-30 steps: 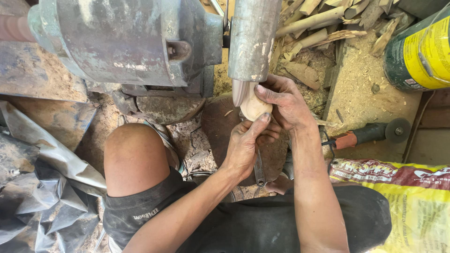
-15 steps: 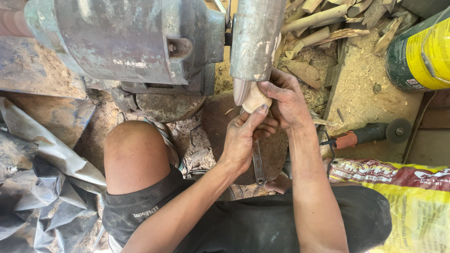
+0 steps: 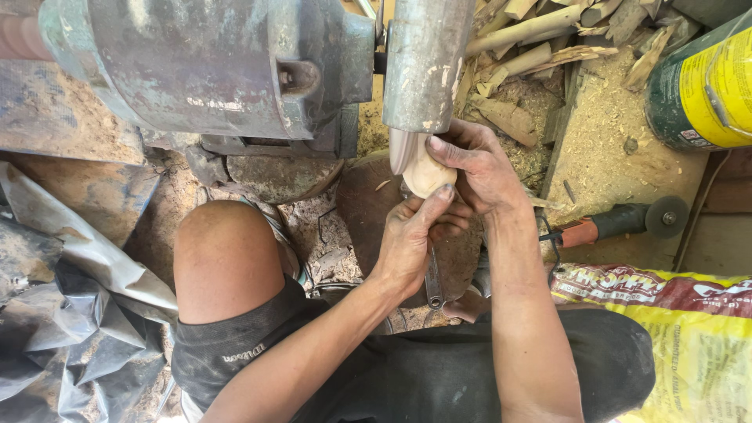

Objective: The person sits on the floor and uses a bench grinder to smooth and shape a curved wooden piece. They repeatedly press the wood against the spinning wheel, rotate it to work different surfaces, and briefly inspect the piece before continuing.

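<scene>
A small pale rounded wooden piece [image 3: 427, 174] is pressed against the lower end of a grey metal sanding drum [image 3: 425, 66]. My left hand [image 3: 413, 235] grips the piece from below, thumb up along its side. From the right, my right hand [image 3: 478, 168] closes over its top, fingers wrapped around it. The drum belongs to a big grey-green motor housing [image 3: 211, 66] at the top left. My bare knee [image 3: 223, 258] is bent up at the left.
Wood offcuts and sawdust [image 3: 540, 47] lie at the top right. A green and yellow can [image 3: 705, 82] stands at the right edge. An angle grinder with orange grip [image 3: 619, 223] lies by a yellow sack [image 3: 689, 337]. Crumpled dark plastic sheet [image 3: 70, 313] fills the lower left.
Both hands have shifted slightly while turning the wooden piece against the drum; the grip of each hand stays on it.
</scene>
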